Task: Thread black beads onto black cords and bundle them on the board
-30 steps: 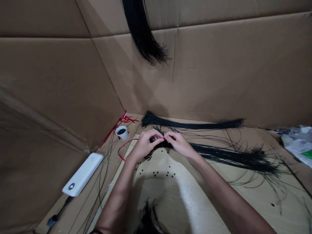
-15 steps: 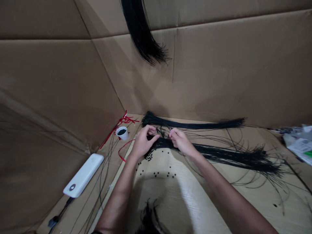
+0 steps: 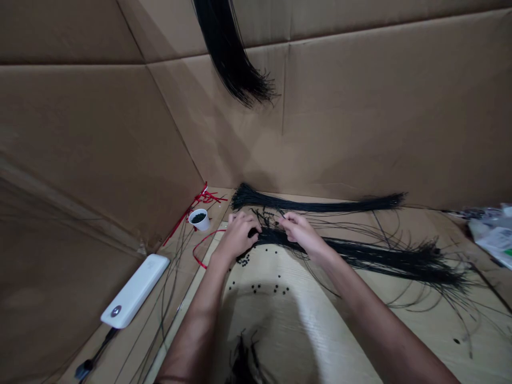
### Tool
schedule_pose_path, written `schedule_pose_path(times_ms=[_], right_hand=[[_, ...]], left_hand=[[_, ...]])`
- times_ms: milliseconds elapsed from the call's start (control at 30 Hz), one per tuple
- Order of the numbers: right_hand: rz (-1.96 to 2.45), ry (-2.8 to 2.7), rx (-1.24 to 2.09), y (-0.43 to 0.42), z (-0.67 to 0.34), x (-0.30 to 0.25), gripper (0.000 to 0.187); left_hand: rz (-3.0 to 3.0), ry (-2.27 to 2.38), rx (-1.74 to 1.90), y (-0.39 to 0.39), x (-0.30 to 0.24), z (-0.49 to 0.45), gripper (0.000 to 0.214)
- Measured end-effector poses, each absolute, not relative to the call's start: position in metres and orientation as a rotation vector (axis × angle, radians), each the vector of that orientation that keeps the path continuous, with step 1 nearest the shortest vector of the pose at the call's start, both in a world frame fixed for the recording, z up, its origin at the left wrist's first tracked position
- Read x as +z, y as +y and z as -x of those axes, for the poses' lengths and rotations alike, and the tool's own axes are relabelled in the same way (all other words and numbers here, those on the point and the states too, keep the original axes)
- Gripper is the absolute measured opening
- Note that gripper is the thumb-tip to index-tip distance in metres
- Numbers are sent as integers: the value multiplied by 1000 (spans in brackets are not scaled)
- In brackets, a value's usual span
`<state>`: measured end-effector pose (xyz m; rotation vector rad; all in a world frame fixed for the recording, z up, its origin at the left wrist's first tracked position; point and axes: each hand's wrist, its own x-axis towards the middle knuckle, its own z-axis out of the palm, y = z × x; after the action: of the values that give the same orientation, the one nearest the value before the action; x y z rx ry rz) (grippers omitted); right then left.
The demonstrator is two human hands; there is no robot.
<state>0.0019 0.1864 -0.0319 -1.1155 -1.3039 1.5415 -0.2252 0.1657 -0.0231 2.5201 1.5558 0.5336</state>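
two hands [image 3: 237,237] [image 3: 303,236] clench black cords [image 3: 272,236] near a small white cup [image 3: 202,223] holding black beads [image 3: 198,218].

The left hand [image 3: 237,237], right hand [image 3: 302,234], left forearm [image 3: 196,330] and right forearm [image 3: 384,325] are bare; a thin dark band [image 3: 168,379] circles the left arm.
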Motion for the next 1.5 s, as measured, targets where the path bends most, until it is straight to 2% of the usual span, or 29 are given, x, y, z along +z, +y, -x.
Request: schedule_pose_path(times_ms=[333, 533, 667, 900, 1067, 1500], right_hand=[[1000, -1628, 1344, 181, 7, -42, 26], [1004, -1671, 1307, 181, 6, -41, 25], [1006, -1589, 1308, 184, 5, -43, 28], [1027, -1475, 1383, 182, 12, -49, 38], [1038, -1459, 1378, 182, 12, -47, 44], [970, -1501, 1388, 180, 14, -44, 36]], left_hand=[[-2479, 1489, 669, 151, 29, 226, 10], [-2414, 1583, 756, 154, 26, 237, 11], [-2349, 1742, 591, 158, 11, 259, 15], [-2350, 1652, 373, 155, 4, 265, 16], [-2348, 1636, 306, 157, 3, 258, 8], [-2270, 1568, 416, 150, 22, 252, 15]])
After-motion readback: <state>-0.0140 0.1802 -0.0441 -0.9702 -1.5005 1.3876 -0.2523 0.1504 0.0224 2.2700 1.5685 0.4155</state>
